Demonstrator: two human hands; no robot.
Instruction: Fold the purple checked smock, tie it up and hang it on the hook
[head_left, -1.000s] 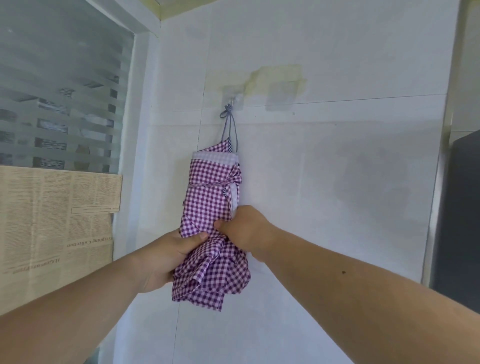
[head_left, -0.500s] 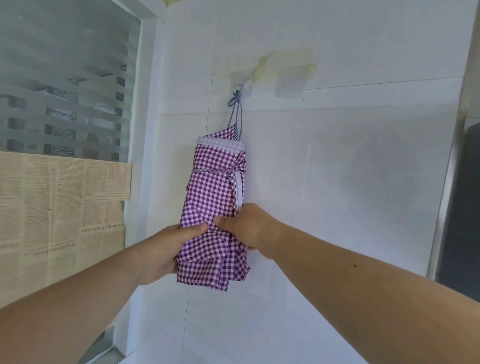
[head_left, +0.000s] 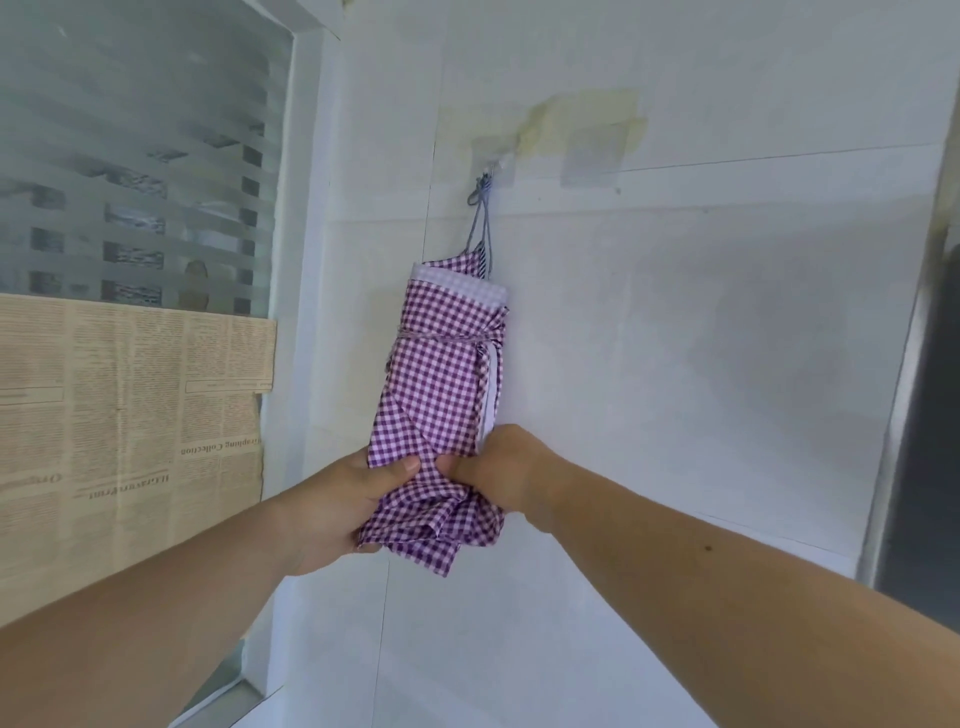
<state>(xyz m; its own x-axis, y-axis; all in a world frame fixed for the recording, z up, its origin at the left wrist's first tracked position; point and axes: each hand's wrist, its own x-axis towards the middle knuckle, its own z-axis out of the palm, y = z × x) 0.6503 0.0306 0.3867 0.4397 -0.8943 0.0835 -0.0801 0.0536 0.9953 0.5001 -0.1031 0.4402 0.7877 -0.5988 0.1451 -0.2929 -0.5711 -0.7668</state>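
The purple checked smock (head_left: 441, 374) hangs as a folded bundle against the white tiled wall, a thin cord tied round its upper part. Its grey string loop runs up to a small clear hook (head_left: 491, 165) stuck on the wall. My left hand (head_left: 343, 499) grips the lower left of the bundle, thumb on the front. My right hand (head_left: 498, 467) grips the lower right, fingers curled into the cloth. Loose folds hang below both hands.
A window with frosted stripes (head_left: 140, 156) fills the left, and newspaper (head_left: 130, 426) covers its lower part. A dark panel with a metal edge (head_left: 930, 415) stands at the right. Old tape marks (head_left: 592, 145) show on the wall beside the hook.
Both hands have kept their hold on the bundle's lower part and gathered the loose bottom folds upward. The view has shifted a little to the left and up.
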